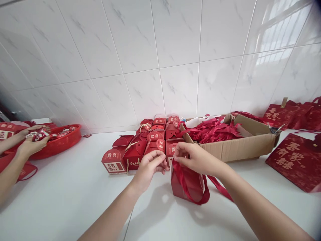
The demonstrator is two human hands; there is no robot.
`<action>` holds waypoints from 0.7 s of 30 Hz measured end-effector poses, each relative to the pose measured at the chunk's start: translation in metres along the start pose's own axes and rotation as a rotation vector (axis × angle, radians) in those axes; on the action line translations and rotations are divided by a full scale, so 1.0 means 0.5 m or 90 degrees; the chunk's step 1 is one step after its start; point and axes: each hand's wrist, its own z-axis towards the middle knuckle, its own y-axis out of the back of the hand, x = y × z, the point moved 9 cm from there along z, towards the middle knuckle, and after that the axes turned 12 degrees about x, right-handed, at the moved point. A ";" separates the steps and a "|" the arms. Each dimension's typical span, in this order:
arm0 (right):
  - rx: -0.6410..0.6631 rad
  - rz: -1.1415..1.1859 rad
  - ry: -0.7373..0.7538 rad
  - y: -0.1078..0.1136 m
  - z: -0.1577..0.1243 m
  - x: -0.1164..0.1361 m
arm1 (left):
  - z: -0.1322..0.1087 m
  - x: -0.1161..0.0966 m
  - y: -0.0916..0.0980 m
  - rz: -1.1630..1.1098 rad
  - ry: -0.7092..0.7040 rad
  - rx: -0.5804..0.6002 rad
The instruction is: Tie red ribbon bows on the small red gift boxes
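In the head view a small red gift box (187,182) stands on the white tabletop in front of me. My right hand (190,157) pinches a red satin ribbon (184,184) at the box's top. The ribbon loops down over the side, and a tail trails off to the right under my forearm. Just left of the box, apart from its side, is my left hand (152,165), its fingers curled in and its thumb against the index finger. Whether anything sits between those fingertips is hidden.
Behind my hands stand several red gift boxes (115,160), some with cord. A cardboard carton (233,149) of red ribbons is at the back right, near red paper bags (296,160). At left, a co-worker's hands (35,144) hold wrapped sweets over a red basin (60,145).
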 end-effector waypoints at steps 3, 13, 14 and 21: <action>-0.028 -0.010 0.010 0.021 -0.012 0.008 | 0.003 -0.016 -0.004 0.080 0.061 0.034; 0.061 -0.048 -0.051 -0.017 -0.003 -0.024 | 0.004 0.009 -0.024 0.158 0.086 0.069; 0.063 -0.042 -0.053 -0.016 -0.005 -0.022 | 0.004 0.003 -0.029 0.179 0.070 0.076; 0.041 -0.014 -0.052 -0.006 -0.008 -0.017 | 0.002 -0.012 -0.031 0.238 0.028 0.064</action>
